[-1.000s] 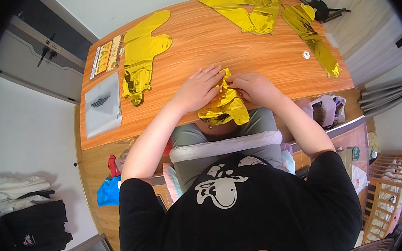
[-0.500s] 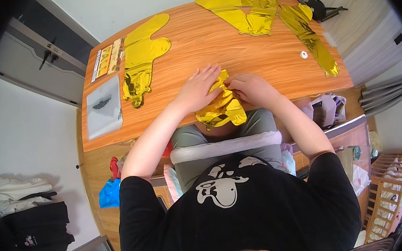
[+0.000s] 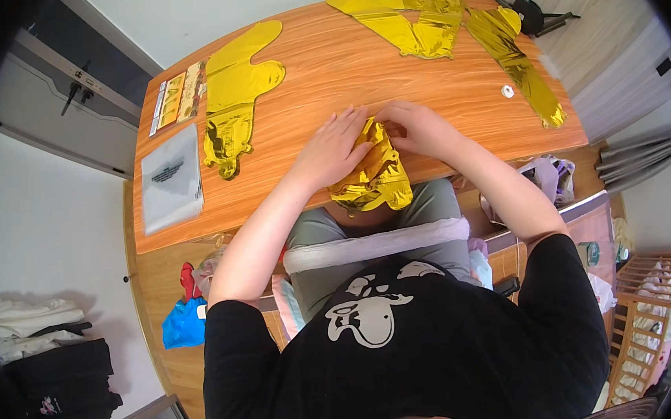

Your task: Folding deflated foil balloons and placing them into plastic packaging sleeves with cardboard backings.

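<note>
A crumpled gold foil balloon (image 3: 375,176), flat and without air, lies at the table's near edge, its lower end hanging over toward my lap. My left hand (image 3: 335,148) rests flat along the balloon's left side, fingers stretched out and pointing away from me. With bent fingers, my right hand (image 3: 416,130) pinches the balloon's upper right edge; its fingertips are partly hidden. Other flat gold foil balloons are spread around: one at the left (image 3: 239,83), one at the far middle (image 3: 407,23) and a long one at the right (image 3: 517,61).
On the wooden table (image 3: 316,69), a clear plastic sleeve (image 3: 171,179) and a printed card (image 3: 177,98) lie at the left. A small white roll (image 3: 507,91) sits at the right. A black object with prongs (image 3: 529,15) stands at the far right corner. A blue bag (image 3: 184,322) is on the floor.
My right hand has shifted slightly away from me, up along the balloon's edge, and the foil under it lies more spread out. My left hand stays nearly in place.
</note>
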Motion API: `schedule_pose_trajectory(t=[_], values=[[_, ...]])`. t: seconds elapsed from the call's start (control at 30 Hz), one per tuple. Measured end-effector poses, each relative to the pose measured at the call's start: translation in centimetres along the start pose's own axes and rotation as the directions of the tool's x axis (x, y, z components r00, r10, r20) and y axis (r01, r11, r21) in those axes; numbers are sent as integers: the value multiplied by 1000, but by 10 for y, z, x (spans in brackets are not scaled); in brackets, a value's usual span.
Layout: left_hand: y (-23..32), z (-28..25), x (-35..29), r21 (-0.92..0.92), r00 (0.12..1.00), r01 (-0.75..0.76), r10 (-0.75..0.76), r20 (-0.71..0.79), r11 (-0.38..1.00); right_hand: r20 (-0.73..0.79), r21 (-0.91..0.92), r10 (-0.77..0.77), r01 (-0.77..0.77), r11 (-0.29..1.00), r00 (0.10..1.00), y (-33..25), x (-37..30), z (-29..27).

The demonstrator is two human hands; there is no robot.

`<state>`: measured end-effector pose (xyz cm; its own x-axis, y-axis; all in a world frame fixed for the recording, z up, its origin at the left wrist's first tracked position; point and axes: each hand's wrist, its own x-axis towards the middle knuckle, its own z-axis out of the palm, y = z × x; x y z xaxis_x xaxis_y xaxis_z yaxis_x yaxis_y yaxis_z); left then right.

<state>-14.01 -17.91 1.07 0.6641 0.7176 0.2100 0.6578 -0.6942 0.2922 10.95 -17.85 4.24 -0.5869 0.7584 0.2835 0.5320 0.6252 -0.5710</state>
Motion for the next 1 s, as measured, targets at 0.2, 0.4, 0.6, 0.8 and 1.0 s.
schedule_pose_trajectory(t=[0.2, 0.4, 0.6, 0.8, 1.0], values=[[0, 1, 1, -7, 1000, 2, -2, -5, 1000, -29, 62, 32, -30, 998, 999, 14, 8, 2], [-1, 1, 0, -1, 1000, -1, 1, 10, 1000, -80, -217, -210, 189, 958, 974, 32, 17, 14], [-2, 2, 2, -1, 1000, -28, 28, 8, 1000, 54, -386, -376, 367, 846, 925, 41, 24, 2], [-2, 3, 2, -9, 1000, -21, 21, 14, 1000, 97, -449, -445, 439, 778, 890, 44, 27, 0], [-3, 4, 2, 8, 999, -32, 32, -1, 999, 70, -419, -388, 380, 824, 919, 45, 27, 5]])
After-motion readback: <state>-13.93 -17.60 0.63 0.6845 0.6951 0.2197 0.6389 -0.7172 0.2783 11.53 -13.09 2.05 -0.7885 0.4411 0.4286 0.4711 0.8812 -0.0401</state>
